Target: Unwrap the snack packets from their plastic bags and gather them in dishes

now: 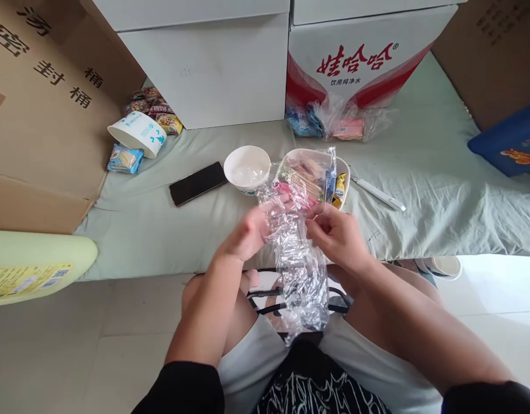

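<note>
A long, crinkled clear plastic bag [300, 276] hangs between my hands and down over my lap. My left hand [251, 233] grips its left side, the fingertips partly covered by the film beside a pink wrapper [286, 190]. My right hand [336, 234] is closed, pinching the bag's right edge between thumb and fingers. Just beyond my hands stands a white bowl [346, 167] with wrapped items in it, among them a yellow packet [339, 188]. The upper part of the bag lies over this bowl, and thin sticks [305, 181] show through the film.
Left of the bowl stand a white paper bowl [247, 169] and a black phone [198, 183]. A white-handled knife [379, 192] lies at the right. Behind are snack packets [155, 109], a tipped paper cup [139, 133], bagged packets [349, 127] and cartons [213, 75].
</note>
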Motion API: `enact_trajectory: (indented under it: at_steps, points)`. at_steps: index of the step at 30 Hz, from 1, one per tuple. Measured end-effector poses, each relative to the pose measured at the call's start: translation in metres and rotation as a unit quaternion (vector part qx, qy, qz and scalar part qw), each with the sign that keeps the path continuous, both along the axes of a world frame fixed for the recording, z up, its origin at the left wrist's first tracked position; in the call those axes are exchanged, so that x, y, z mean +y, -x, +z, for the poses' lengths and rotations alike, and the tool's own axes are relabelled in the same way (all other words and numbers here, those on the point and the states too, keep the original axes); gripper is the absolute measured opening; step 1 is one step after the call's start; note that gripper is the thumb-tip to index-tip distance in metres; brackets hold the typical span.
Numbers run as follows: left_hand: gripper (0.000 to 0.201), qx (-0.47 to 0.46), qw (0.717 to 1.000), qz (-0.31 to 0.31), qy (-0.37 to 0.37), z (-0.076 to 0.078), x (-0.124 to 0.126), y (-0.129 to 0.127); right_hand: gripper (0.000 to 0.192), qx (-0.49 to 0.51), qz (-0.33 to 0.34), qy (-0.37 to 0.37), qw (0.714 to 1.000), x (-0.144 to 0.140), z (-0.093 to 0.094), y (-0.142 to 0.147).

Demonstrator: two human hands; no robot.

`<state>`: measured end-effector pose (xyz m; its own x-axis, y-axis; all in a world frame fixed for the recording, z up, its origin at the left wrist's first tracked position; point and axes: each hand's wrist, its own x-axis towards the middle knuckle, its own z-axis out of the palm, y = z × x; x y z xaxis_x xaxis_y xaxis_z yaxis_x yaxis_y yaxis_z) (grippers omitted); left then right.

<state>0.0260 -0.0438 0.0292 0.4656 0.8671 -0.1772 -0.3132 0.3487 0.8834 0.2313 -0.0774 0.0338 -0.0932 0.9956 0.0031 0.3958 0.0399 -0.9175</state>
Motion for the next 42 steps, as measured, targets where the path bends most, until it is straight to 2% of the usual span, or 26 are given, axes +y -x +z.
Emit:
enact_trajectory:
  at_steps: [2,4,7,9,12,15,18,21,24,28,32,34,36,39,41,42]
  points:
    - [0.080,0.021,0.999,-0.026,-0.006,-0.001,-0.007,-0.009,0.005,-0.072,-0.041,-0.068,0.994,0.000,-0.003,0.000]
    - [0.056,0.067,0.998,-0.009,-0.002,-0.002,-0.008,-0.013,0.007,-0.095,-0.061,-0.101,0.988,-0.001,-0.005,0.000]
    - [0.027,0.137,0.990,0.024,-0.006,-0.001,-0.004,-0.009,0.011,-0.041,-0.062,-0.075,0.994,0.000,-0.004,0.000]
    - [0.021,0.165,0.986,0.027,-0.016,-0.001,-0.001,-0.003,0.013,0.024,-0.056,-0.042,0.997,0.002,-0.002,-0.001]
    - [0.023,0.158,0.987,0.036,-0.023,-0.001,0.001,0.007,0.011,0.110,-0.052,-0.031,0.992,0.005,-0.001,-0.003]
    - [0.021,0.113,0.991,0.069,-0.024,0.000,0.003,0.012,0.010,0.159,-0.053,-0.057,0.984,0.008,-0.002,-0.007]
    - [0.020,0.078,0.992,0.092,-0.028,0.002,0.007,0.013,0.015,0.168,-0.048,-0.081,0.981,0.008,-0.001,-0.012]
    - [0.035,0.055,0.993,0.097,-0.048,0.000,0.011,0.011,0.019,0.172,-0.055,-0.083,0.980,0.009,-0.003,-0.016]
    - [0.050,0.102,0.981,0.130,-0.099,-0.007,0.013,0.010,0.022,0.184,-0.061,-0.087,0.977,0.011,-0.008,-0.016]
    - [0.051,0.177,0.956,0.177,-0.152,-0.017,0.014,0.009,0.013,0.130,-0.054,-0.094,0.986,0.012,-0.016,-0.013]
    - [0.063,0.186,0.945,0.217,-0.158,-0.022,0.015,0.010,0.026,0.073,-0.060,-0.181,0.979,0.010,-0.020,-0.008]
    - [0.052,0.194,0.944,0.208,-0.170,-0.021,0.015,0.010,0.029,0.053,-0.071,-0.246,0.965,0.008,-0.021,-0.007]
    - [0.036,0.185,0.947,0.192,-0.181,-0.019,0.014,0.009,0.033,0.056,-0.081,-0.279,0.955,0.006,-0.022,-0.006]
    - [0.031,0.129,0.957,0.176,-0.192,-0.013,0.015,0.011,0.054,0.109,-0.072,-0.233,0.964,0.006,-0.022,-0.006]
    - [0.037,0.088,0.963,0.163,-0.194,-0.011,0.016,0.014,0.063,0.147,-0.036,-0.145,0.978,0.007,-0.020,-0.009]
    - [0.039,0.071,0.966,0.156,-0.192,-0.010,0.016,0.016,0.059,0.157,-0.016,-0.093,0.983,0.008,-0.018,-0.011]
